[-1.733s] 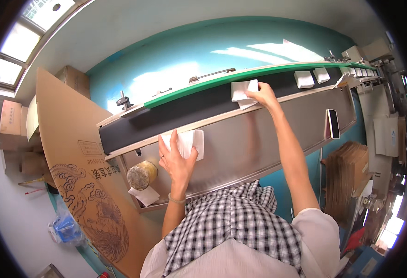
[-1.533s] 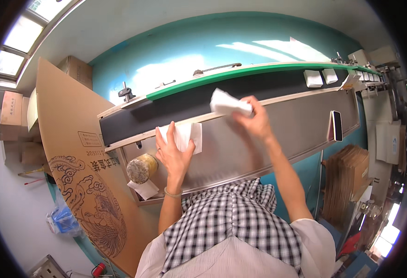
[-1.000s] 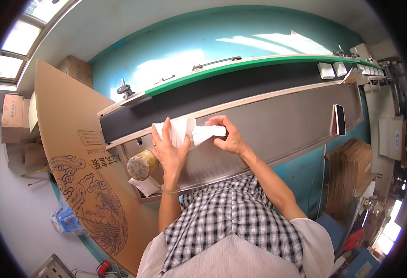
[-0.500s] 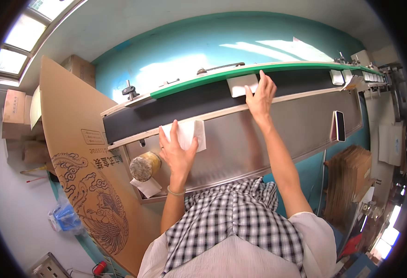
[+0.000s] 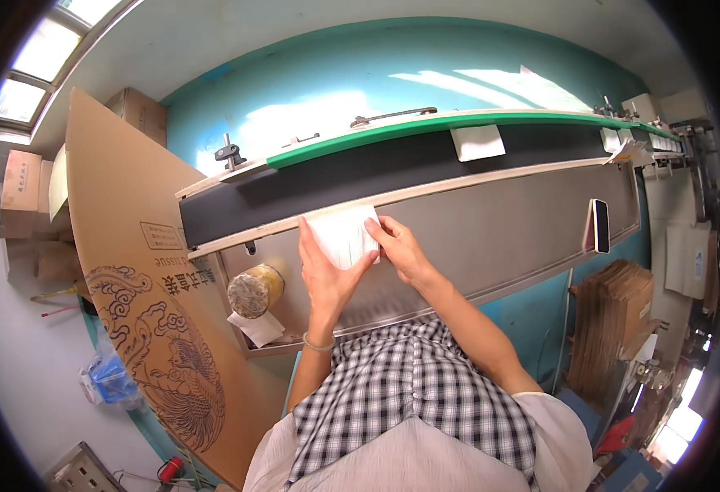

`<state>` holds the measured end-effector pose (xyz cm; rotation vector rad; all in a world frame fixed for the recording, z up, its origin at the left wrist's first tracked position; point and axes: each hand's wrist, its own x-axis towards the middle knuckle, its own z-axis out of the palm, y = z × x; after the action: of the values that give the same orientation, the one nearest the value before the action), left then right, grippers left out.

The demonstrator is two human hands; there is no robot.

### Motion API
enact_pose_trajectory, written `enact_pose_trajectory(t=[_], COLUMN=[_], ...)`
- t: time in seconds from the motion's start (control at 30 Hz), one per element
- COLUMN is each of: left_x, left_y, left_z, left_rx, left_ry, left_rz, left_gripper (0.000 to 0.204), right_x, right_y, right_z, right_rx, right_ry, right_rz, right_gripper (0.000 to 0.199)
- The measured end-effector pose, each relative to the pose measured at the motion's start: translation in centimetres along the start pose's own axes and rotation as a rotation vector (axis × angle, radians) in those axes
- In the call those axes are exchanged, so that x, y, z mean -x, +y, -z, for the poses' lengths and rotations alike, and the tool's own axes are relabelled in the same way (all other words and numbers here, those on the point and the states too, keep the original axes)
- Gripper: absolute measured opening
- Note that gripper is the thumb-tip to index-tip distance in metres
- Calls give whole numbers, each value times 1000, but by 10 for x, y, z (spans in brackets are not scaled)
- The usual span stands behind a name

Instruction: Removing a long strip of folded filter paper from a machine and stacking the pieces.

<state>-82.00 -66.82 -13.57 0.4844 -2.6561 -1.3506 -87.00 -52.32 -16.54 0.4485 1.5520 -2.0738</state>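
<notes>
A stack of flat white packets [image 5: 343, 234] stands on edge on the steel table [image 5: 507, 238], just below the black conveyor belt [image 5: 393, 176]. My left hand [image 5: 324, 275] grips the stack from the left and below. My right hand [image 5: 399, 248] holds its right side with the fingers on its face. One white packet [image 5: 477, 142] lies alone on the belt, further right. More white packets [image 5: 622, 139] sit at the belt's far right end.
A yellowish tape roll [image 5: 253, 291] and a white scrap [image 5: 260, 328] lie at the table's left end. A dark phone [image 5: 600, 225] leans at the right. A large printed cardboard sheet [image 5: 138, 271] stands at left; flat cardboard stacks [image 5: 614, 320] stand at right.
My right hand came back from the belt, where it left a white packet, and now holds the stack together with my left hand. The packet rode rightward on the belt.
</notes>
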Motion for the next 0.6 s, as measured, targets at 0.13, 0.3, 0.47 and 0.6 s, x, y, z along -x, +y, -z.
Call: enact_pose_trajectory(t=[0.13,0.3,0.47,0.6], left_x=[-2,-3,-4,-4], left_y=[-2,-1,3,-8], left_z=[-2,0,-10,-20], left_rx=[-61,-56,91,292], left_ry=[-32,-32,-38,-129], left_rz=[-69,-61,-60,34], left_gripper=[122,120,116,115], right_x=[-7,-41,-31,-2], right_y=[16,-10,-4,0], right_z=[12,51,49,8], right_rx=[285,20,151,430], right_ry=[-24,63,87,44], right_rz=[187,160,161,384], right_gripper=[33,26,27,36])
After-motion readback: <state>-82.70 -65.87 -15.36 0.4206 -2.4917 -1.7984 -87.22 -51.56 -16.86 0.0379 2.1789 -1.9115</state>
